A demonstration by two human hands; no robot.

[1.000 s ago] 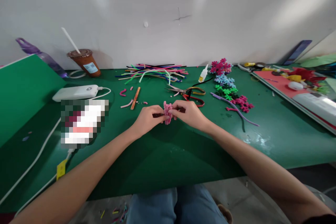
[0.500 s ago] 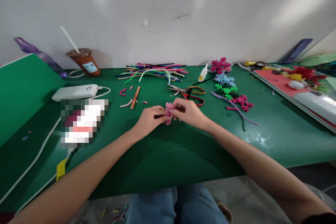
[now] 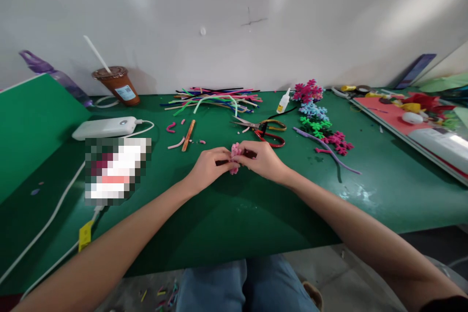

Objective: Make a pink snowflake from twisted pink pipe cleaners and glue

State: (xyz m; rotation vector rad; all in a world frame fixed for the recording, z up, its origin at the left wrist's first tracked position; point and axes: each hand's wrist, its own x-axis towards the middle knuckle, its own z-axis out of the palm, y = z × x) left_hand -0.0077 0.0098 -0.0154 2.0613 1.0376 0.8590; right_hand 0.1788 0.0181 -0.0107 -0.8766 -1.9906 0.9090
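Note:
Between my hands, above the green table, is a small pink pipe-cleaner shape (image 3: 234, 149), partly covered by my fingers. My left hand (image 3: 210, 165) pinches it from the left with thumb and fingers. From the right, my right hand (image 3: 265, 161) closes thumb and fingertips on the same piece. Just beyond my right hand lie scissors (image 3: 271, 139) with red and yellow handles, blades parted and pointing left. A copper-coloured strip (image 3: 188, 135) and short pink pipe-cleaner offcuts (image 3: 177, 144) lie beyond my left hand.
Loose pipe cleaners (image 3: 215, 100) lie along the wall beside a glue bottle (image 3: 283, 102). Coloured pipe-cleaner snowflake shapes (image 3: 313, 112) and a purple pipe cleaner (image 3: 329, 148) are to the right. At left stand a drink cup (image 3: 122, 90) and a white power bank (image 3: 104, 128) with cables.
My right hand has shifted slightly down, its fingers and thumb now spaced a little differently on the pink piece. My left hand stays almost still.

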